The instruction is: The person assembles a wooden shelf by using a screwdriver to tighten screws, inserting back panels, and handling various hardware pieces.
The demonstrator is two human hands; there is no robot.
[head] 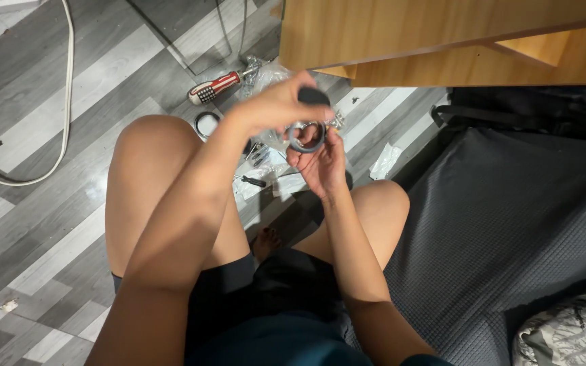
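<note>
Both hands are pinching a small grey ring (306, 136) above the knees: the left hand (276, 103) is gripping its top rim, the right hand (320, 163) cradling below. It looks light, rigid, best held by its rim. A screwdriver (216, 87) is lying on the floor (49, 224) beyond.

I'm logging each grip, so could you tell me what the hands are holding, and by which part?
Both hands hold a small dark ring: the right hand cups it from below, the left hand pinches its upper rim. The exact finger contact is unclear.
</note>
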